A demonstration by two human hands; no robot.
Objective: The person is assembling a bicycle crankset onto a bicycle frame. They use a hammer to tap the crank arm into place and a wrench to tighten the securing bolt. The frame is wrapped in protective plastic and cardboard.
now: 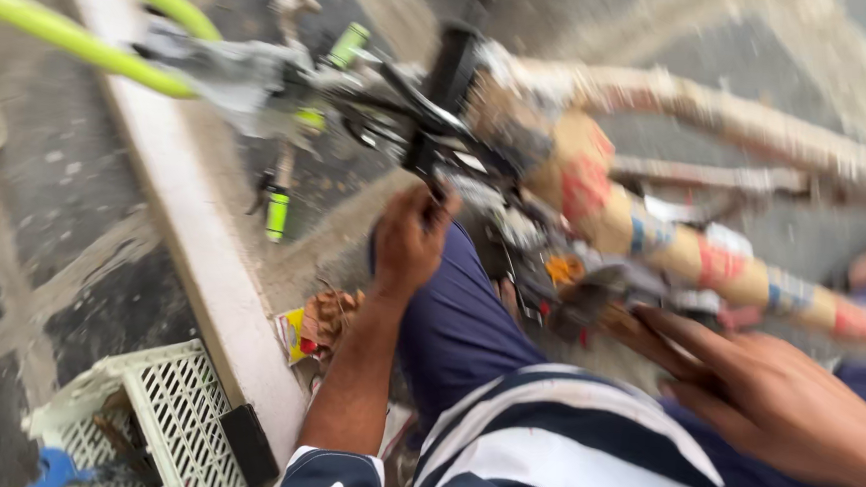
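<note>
Frame heavily motion-blurred; I note only what reads clearly.

Left hand (411,240) sits just left of centre, fingers curled and closed around a dark part of the bicycle mechanism (439,139), touching it. I cannot tell exactly which part it clamps.

Right hand (765,389) at about 4 o'clock, fingers extended and held loosely together, tips pointing toward 9 o'clock. They reach to a small dark piece (589,308) near the frame; whether they pinch it or only touch it I cannot tell.

The bicycle frame (673,243), wrapped in brown paper with red and blue patches, runs from centre out to 3 o'clock, lying across the person's dark blue trouser leg (458,325). Lime-green tubes (95,42) show at 10 o'clock, meeting a grey part.

A pale stone ledge (202,249) runs diagonally from 11 to 7 o'clock. White plastic crate (167,408) sits at 7 o'clock, just beside the ledge. Small colourful wrapper (297,334) lies on the floor near the left forearm.
</note>
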